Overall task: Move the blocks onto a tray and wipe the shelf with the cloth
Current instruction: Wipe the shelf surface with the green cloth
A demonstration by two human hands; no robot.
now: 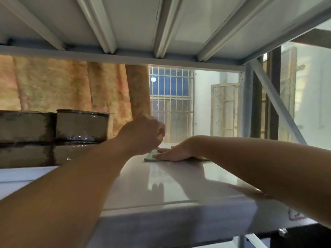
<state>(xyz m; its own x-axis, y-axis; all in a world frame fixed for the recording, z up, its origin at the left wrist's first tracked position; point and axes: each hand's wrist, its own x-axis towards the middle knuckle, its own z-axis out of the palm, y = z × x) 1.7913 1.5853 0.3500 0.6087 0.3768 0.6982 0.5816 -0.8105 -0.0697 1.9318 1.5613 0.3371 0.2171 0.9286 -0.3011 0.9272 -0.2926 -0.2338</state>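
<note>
A green cloth [149,157] lies flat on the pale glossy shelf [179,185], far in. My right hand [176,152] presses flat on the cloth, fingers stretched to the left. My left hand [145,134] hovers just above the cloth's left end, its fingers curled into a loose fist; what they pinch is hidden. Several brown blocks [81,125] wrapped in clear tape are stacked at the left of the shelf, apart from both hands. No tray is in view.
The shelf above [161,24], with metal ribs, hangs low over the work space. A grey upright post and diagonal brace [274,102] stand at the right. Behind the shelf are an orange curtain [62,83] and a barred window [171,101].
</note>
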